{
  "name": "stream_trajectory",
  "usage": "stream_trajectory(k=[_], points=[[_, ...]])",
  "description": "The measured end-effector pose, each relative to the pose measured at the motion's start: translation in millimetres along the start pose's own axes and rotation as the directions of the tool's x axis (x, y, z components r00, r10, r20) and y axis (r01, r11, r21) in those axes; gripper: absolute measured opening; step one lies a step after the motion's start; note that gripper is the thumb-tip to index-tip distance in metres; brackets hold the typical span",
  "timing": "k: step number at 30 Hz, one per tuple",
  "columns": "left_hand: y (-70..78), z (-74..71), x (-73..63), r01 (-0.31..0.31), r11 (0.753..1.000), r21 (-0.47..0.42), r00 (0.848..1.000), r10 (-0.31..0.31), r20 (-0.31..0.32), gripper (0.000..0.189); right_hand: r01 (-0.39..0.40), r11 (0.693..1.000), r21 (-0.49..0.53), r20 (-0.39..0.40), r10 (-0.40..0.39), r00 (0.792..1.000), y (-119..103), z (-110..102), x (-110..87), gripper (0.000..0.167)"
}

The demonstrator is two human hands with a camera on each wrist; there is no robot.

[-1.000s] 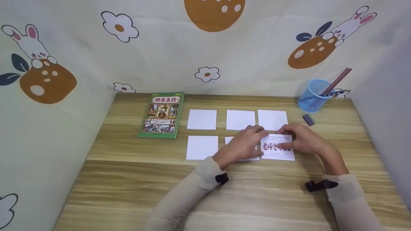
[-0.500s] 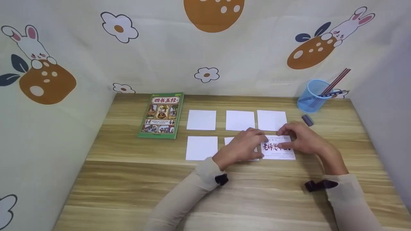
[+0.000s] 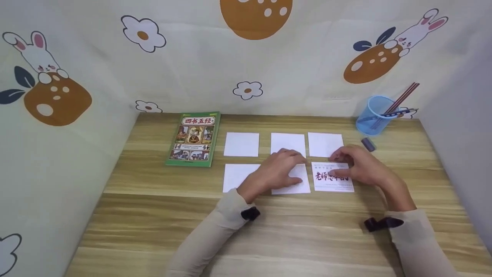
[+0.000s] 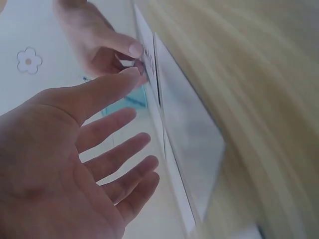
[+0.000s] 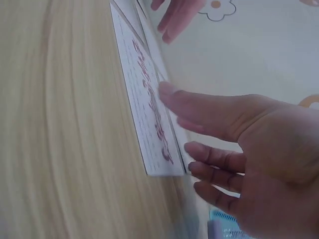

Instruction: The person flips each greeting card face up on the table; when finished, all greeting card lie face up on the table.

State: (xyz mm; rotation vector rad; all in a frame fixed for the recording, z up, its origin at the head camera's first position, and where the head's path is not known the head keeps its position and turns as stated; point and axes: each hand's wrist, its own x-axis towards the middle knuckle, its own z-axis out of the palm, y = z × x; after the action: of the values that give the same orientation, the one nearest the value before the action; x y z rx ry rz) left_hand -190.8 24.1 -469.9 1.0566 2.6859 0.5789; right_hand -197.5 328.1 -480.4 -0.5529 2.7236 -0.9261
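Note:
A white square card printed with red characters (image 3: pixel 331 186) lies flat at the right end of the near row. My right hand (image 3: pixel 365 165) is over its right side, thumb above the print and fingers by its far edge. In the right wrist view the thumb and loosely bent fingers (image 5: pixel 214 159) stand apart, gripping nothing. My left hand (image 3: pixel 273 171) hovers over the blank white card (image 3: pixel 294 188) in the middle of the near row, partly covering it. Its fingers are spread and hold nothing in the left wrist view.
More blank cards lie around: near left (image 3: pixel 238 177), far left (image 3: pixel 241 144), far middle (image 3: pixel 287 141) and far right (image 3: pixel 324 144). A green picture book (image 3: pixel 194 138) lies to their left. A dark eraser-like block (image 3: pixel 368 144) and a blue pencil cup (image 3: pixel 371 125) are at the back right.
My left hand has moved left off the printed card's edge, uncovering more of the middle near card. My right hand stays almost in place, by the printed card.

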Motion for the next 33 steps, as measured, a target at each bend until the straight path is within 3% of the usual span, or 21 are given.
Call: stream_trajectory(k=[5,11,14,19,26,33], points=[[-26.5,-7.9,-22.0,0.022,0.998,-0.054,1.000,-0.023,-0.021,0.062,0.084,0.996,-0.026,-0.030,-0.085,0.996,-24,15,5.7,0.040],[-41.2,-8.9,-35.7,0.050,0.996,-0.072,0.999,-0.051,-0.016,0.074,0.185,0.980,-0.072,0.076,-0.179,0.981,-60,38,22.5,0.049],[-39.5,-7.5,-35.5,0.054,0.996,-0.066,0.998,-0.055,-0.014,0.076,0.177,0.977,-0.118,0.106,-0.165,0.981,-72,47,29.2,0.058],[-37.3,-2.9,-34.3,0.057,0.998,-0.021,0.998,-0.058,-0.013,0.082,0.147,0.973,-0.179,0.088,-0.134,0.987,-79,58,28.5,0.066],[-40.7,-1.5,-39.7,0.080,0.996,-0.037,0.996,-0.081,-0.033,0.082,0.106,0.983,-0.152,0.086,-0.093,0.992,-83,66,28.2,0.073],[-42.7,-2.0,-42.3,0.078,0.995,-0.054,0.996,-0.081,-0.048,0.081,0.079,0.989,-0.125,0.073,-0.070,0.995,-88,71,30.6,0.067]])
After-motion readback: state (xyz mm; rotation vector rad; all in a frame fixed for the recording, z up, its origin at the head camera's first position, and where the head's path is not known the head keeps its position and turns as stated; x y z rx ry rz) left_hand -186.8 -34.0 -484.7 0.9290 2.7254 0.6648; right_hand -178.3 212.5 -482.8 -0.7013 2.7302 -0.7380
